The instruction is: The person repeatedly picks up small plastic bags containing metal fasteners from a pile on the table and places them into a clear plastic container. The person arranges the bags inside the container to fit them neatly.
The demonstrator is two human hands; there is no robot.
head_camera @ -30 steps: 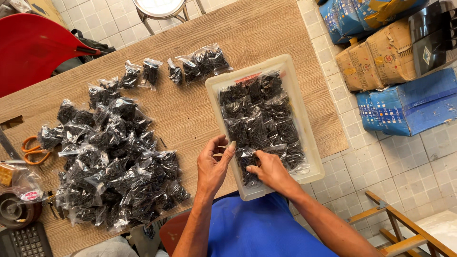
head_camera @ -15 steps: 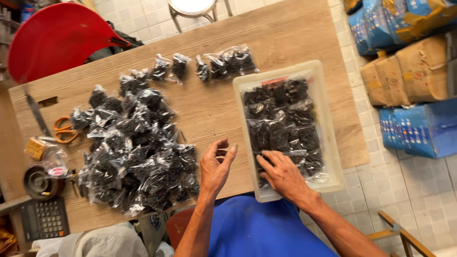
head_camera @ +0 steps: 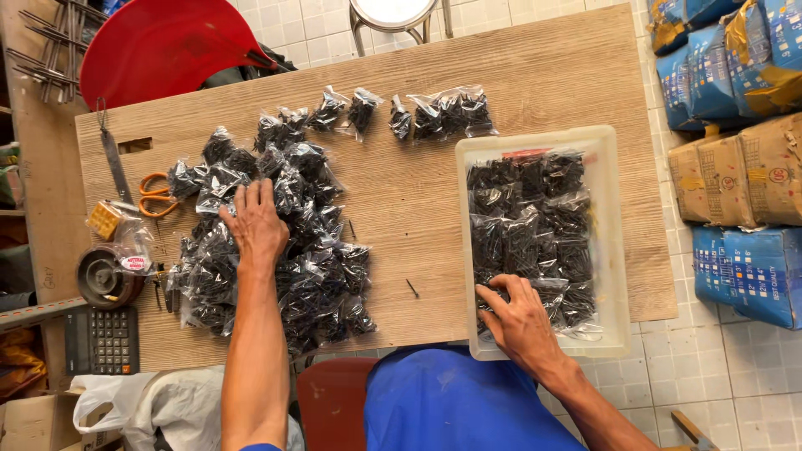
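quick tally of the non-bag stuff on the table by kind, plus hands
Hands: 2, left hand on the pile of small bags, right hand in the tray
Clear plastic tray: 1
Orange-handled scissors: 1
Calculator: 1
Tape roll: 1
Total: 6

I have one view only: head camera, looking straight down from well above the wooden table (head_camera: pixel 418 217), whole top in frame, near edge at bottom; floor tiles beyond.
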